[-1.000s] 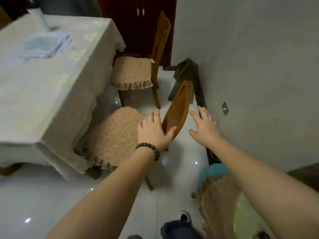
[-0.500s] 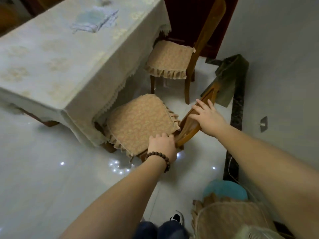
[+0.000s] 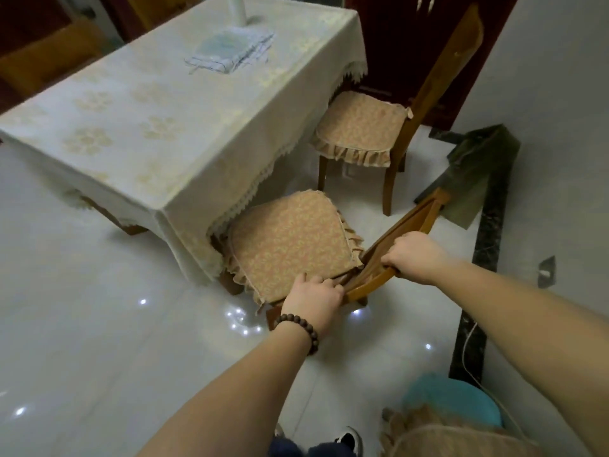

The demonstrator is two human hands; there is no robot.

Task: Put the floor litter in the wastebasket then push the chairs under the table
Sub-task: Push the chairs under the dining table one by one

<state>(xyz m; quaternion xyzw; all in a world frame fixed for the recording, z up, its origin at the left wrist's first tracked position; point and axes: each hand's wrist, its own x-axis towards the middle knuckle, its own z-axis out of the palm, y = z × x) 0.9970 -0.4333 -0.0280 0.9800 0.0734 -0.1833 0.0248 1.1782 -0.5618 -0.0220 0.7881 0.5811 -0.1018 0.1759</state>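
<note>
A wooden chair with a tan frilled cushion (image 3: 286, 239) stands at the near corner of the table (image 3: 158, 103), its seat partly under the cream tablecloth. My left hand (image 3: 313, 300), a bead bracelet on its wrist, grips the seat's back edge where the backrest meets it. My right hand (image 3: 413, 257) curls round the top rail of the backrest (image 3: 405, 225). A second cushioned chair (image 3: 359, 130) stands farther along the table's right side, its seat partly out.
A folded cloth (image 3: 227, 51) lies on the table. A dark green cloth (image 3: 478, 169) lies on the floor by the wall. A teal stool (image 3: 454, 397) and another cushioned seat (image 3: 445, 437) sit at the bottom right. Glossy white tiles spread to the left.
Both hands went from open beside the backrest to gripping the chair. The left dropped to the seat's back edge and the right closed on the top rail.
</note>
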